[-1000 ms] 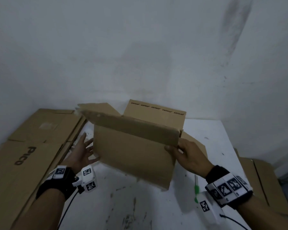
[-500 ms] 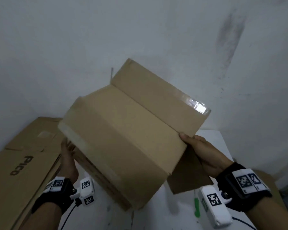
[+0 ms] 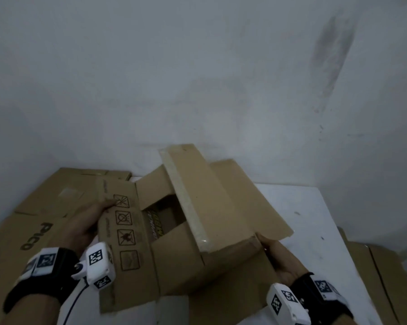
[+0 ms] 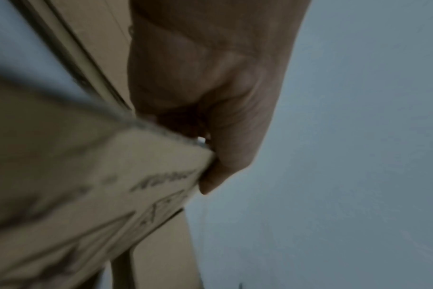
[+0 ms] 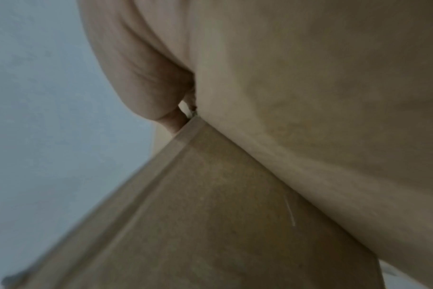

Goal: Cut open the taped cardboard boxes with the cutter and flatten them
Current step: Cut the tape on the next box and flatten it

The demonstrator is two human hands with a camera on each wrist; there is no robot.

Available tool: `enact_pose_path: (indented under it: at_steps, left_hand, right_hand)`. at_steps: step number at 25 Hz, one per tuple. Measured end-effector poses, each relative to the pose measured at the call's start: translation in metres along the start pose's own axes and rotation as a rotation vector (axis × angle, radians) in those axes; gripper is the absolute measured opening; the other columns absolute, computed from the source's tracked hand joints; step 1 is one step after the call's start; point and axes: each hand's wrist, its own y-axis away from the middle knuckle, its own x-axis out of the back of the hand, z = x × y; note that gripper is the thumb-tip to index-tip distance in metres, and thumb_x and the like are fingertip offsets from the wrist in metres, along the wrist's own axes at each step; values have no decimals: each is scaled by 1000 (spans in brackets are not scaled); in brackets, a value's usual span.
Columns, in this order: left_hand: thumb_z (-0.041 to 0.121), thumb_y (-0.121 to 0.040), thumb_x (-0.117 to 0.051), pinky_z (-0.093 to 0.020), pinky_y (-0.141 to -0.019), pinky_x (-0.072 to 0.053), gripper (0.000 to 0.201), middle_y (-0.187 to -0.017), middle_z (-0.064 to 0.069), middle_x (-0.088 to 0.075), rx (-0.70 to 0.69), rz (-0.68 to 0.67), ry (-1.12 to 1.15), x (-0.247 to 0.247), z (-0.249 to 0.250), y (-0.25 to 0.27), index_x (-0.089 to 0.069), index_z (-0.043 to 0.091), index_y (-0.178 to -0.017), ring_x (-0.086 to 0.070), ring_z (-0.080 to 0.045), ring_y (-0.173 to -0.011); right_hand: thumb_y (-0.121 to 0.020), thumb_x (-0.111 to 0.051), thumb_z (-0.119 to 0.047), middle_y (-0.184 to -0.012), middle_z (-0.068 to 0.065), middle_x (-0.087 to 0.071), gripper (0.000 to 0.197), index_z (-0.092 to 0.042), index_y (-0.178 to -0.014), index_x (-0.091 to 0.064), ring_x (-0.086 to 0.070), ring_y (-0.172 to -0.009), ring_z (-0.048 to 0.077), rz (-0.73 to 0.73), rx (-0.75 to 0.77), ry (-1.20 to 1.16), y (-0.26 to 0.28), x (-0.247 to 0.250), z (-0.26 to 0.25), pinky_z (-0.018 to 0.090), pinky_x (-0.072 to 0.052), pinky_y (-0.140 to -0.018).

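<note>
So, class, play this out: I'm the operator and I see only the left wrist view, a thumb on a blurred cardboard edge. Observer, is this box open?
Observer: Yes. The head view shows the cardboard box with its top open and the inside visible.
Operator: Where's the other hand?
Observer: The right hand holds the box's near right corner.
Operator: Any tape on it?
Observer: A pale tape strip runs along the edge of the raised flap.

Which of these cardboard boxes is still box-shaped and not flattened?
The box held between both hands, with symbols printed on its flap; the PICO-printed cardboard lies flat.
</note>
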Motion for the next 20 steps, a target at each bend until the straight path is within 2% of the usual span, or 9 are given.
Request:
enact_pose_path:
  at_steps: [3, 6, 8, 10, 12, 14, 16, 18, 20]
  left_hand:
    - [31, -91, -67, -47, -93, -51, 26, -104, -17, -72, -114, 66, -100, -24, 14, 7, -72, 9, -105, -65, -30, -88]
    - [31, -95, -64, -34, -77, -51, 19, -104, -4, -72, -137, 19, -184, -61, 7, 15, -70, 22, -111, -65, -22, -92]
    - [36, -96, -63, -31, -77, -51, 20, -110, 4, -73, -131, -36, -215, -79, -5, 15, -70, 32, -114, -66, -20, -101]
    - [42, -94, -64, -30, -83, -52, 30, -120, 6, -71, -133, -63, -189, -91, -16, 11, -69, 32, -122, -66, -18, -107]
    - [47, -92, -66, -33, -90, -51, 47, -132, 4, -64, -149, -58, -170, -100, -22, 7, -61, 30, -136, -63, -18, -113]
    - [52, -90, -66, -39, -97, -49, 57, -142, 4, -56, -173, -42, -188, -105, -29, 5, -53, 33, -142, -57, -19, -122]
    - [63, -87, -62, -51, -103, -43, 65, -151, 7, -46, -171, -27, -240, -111, -36, 7, -46, 41, -146, -46, -23, -133]
    - [71, -84, -58, -57, -108, -38, 75, -157, 8, -35, -141, -52, -280, -118, -47, 8, -37, 43, -150, -36, -26, -142]
    - [71, -84, -56, -56, -115, -31, 82, -165, 7, -16, -148, -83, -411, -126, -62, 3, -26, 40, -154, -22, -25, -149]
  right_hand:
    - [-95, -56, -38, -122, 35, -61, 55, 11, -121, -65, -58, -111, 51, 51, -102, 33, -23, 17, 31, 62, -33, -112]
    - [-96, -56, -37, -112, 34, -66, 54, 10, -119, -66, -60, -109, 49, 217, -105, 210, -38, 31, 55, 59, -38, -110]
    - [-87, -65, -45, -105, 31, -70, 59, 8, -113, -69, -64, -105, 47, 375, -85, 345, -66, 58, 71, 55, -48, -101]
    - [-72, -72, -46, -92, 28, -72, 60, 8, -100, -72, -66, -99, 45, 467, -29, 355, -84, 77, 77, 52, -54, -94]
    - [-81, -70, -28, -82, 25, -71, 42, 10, -97, -71, -66, -86, 41, 497, 0, 260, -57, 55, 68, 49, -58, -80]
    - [-90, -65, -19, -79, 18, -62, 33, 11, -104, -62, -56, -70, 34, 531, 67, 197, -21, 24, 52, 36, -52, -57]
    - [-85, -74, -26, -96, 13, -57, 53, 5, -120, -49, -53, -79, 33, 545, 75, 131, -13, 16, 47, 38, -50, -63]
    - [-66, -87, -40, -129, 14, -51, 98, -8, -145, -37, -54, -107, 37, 605, 124, 156, -19, 9, 43, 47, -53, -86]
    - [-80, -77, -37, -149, 12, -38, 88, -23, -152, -29, -47, -124, 36, 591, 310, 248, -12, -5, 37, 48, -49, -97]
